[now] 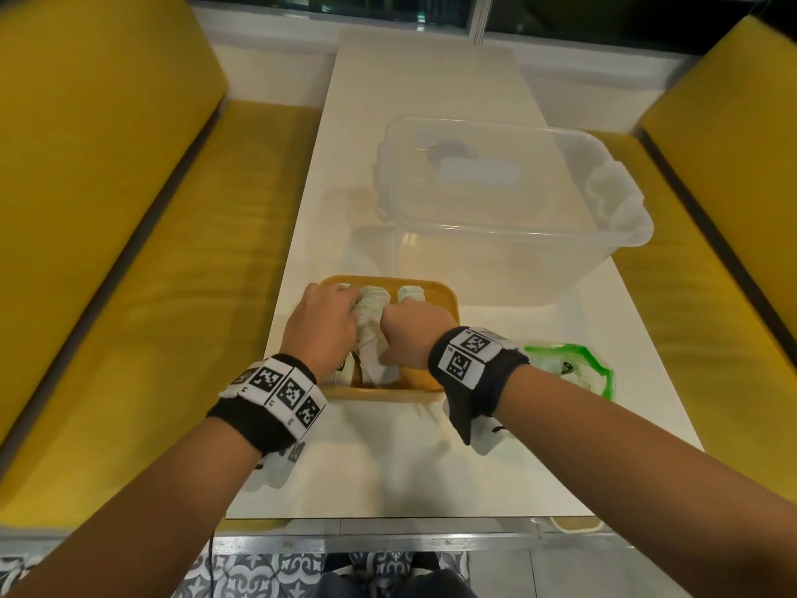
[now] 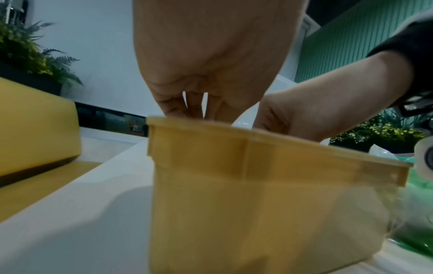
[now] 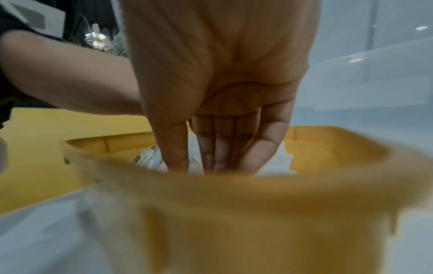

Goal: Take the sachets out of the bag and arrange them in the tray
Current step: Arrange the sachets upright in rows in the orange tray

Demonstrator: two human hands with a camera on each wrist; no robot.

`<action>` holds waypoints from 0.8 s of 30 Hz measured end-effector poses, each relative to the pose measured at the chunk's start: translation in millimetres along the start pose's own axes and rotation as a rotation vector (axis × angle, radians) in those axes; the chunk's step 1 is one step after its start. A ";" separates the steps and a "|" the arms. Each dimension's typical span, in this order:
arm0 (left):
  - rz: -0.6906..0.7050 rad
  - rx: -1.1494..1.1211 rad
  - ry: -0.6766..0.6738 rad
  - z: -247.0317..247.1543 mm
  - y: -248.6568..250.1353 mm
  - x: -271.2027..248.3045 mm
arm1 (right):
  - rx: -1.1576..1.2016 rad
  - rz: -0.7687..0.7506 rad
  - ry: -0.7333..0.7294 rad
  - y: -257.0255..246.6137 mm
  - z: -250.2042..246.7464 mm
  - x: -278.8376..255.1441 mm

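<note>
- The yellow tray [image 1: 448, 297] sits on the white desk [image 1: 422, 123], near its front edge, and both hands reach down into it.
- The white sachets [image 1: 374, 308] lie inside the tray in a loose heap between the two hands; one more pale sachet [image 1: 410, 293] shows at the far side, just beside the right hand's knuckles.
- The left hand [image 1: 321, 328] is on the left side of the heap, fingers bent down into the tray and touching the sachets. In the left wrist view the fingers [image 2: 178, 109] dip behind the tray's rim [image 2: 257, 137], so I cannot tell whether they grip anything.
- The right hand [image 1: 414, 336] is on the right side of the heap. In the right wrist view its fingers [image 3: 225, 148] run straight and close together, tips down on the white sachets [image 3: 276, 163]; the blurred rim [image 3: 234, 185] hides the fingertips.
- The bag [image 1: 573, 369], clear plastic with green print, lies crumpled on the desk just to the right of the tray, partly behind the right wrist.
- A large clear plastic tub [image 1: 496, 209] stands on the desk beyond the tray, with a white cloth [image 1: 612, 200] draped over its right end.
- Yellow bench seats [image 1: 108, 209] flank the desk on both sides.
- Each wrist wears a black band with black-and-white markers [image 1: 280, 390].
</note>
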State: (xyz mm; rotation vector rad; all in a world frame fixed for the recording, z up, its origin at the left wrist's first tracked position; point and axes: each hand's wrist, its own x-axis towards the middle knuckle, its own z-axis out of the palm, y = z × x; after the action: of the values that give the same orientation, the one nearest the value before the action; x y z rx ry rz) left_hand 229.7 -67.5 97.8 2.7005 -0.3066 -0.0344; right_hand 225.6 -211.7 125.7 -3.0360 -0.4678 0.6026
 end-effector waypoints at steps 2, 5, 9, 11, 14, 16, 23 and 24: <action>-0.001 0.005 0.037 -1.9 -1.3 -4.8 | 0.032 0.024 -0.070 1.9 0.8 1.0; 0.017 0.078 0.046 -3.5 0.1 -11.9 | -0.004 0.011 -0.136 1.1 4.6 -0.4; 0.062 0.209 -0.012 -4.8 1.0 -12.1 | -0.080 -0.015 -0.150 -9.3 8.0 -3.9; 0.068 0.219 -0.031 -3.6 0.4 -10.5 | -0.086 -0.039 -0.121 -15.3 10.0 -2.7; 0.052 0.162 -0.053 -0.7 -0.3 -10.1 | -0.081 -0.029 -0.064 -21.7 12.5 0.9; 0.043 0.129 -0.066 0.3 -1.1 -10.2 | -0.050 -0.011 -0.022 -21.3 13.7 3.5; 0.018 0.080 -0.078 1.8 -1.1 -9.0 | 0.072 0.104 -0.025 -13.8 18.3 3.3; 0.009 0.078 -0.077 2.2 -1.2 -8.6 | 0.081 0.105 -0.026 -13.0 18.6 2.4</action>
State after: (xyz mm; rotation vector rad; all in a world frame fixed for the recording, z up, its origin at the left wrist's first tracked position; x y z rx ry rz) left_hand 221.5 -65.5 95.1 2.7798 -0.3505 -0.1268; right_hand 217.0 -199.5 108.5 -2.9941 -0.2785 0.6493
